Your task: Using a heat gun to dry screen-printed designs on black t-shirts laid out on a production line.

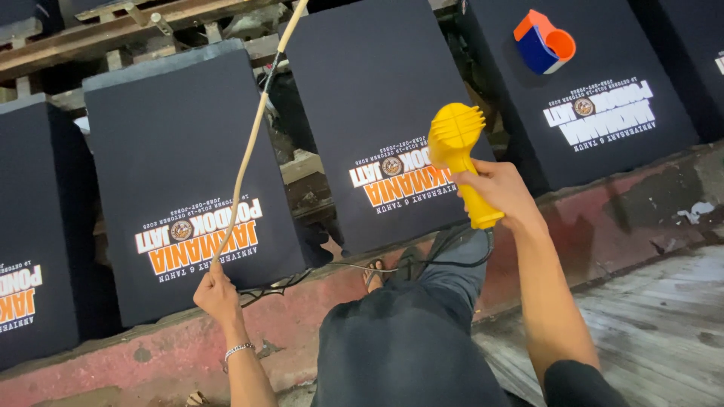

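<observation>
Cord end hidden: the tan cord (pixel 249 143) runs up out of the top edge, so where it goes can't be seen. Black cable (pixel 422 262) drops from the heat gun's grip, loops behind the knee (pixel 411 339) and partly vanishes there. Nozzle front of the yellow heat gun (pixel 460 154) faces away, not readable. Sandalled foot (pixel 375 275) only half visible behind the leg. No open containers; black printed panels (pixel 185 173) stand in a row against wooden slats (pixel 113 30), and an orange-and-blue tape dispenser (pixel 544 41) lies on the far right panel. Left hand (pixel 219 294) is closed tight around the tan cord low on the left, bracelet (pixel 237 350) on the wrist. Right hand (pixel 501 192) is clamped on the heat gun's handle, held up in front of the middle panel, centre-right of view. Red-painted ledge (pixel 603 226) below the panels.
</observation>
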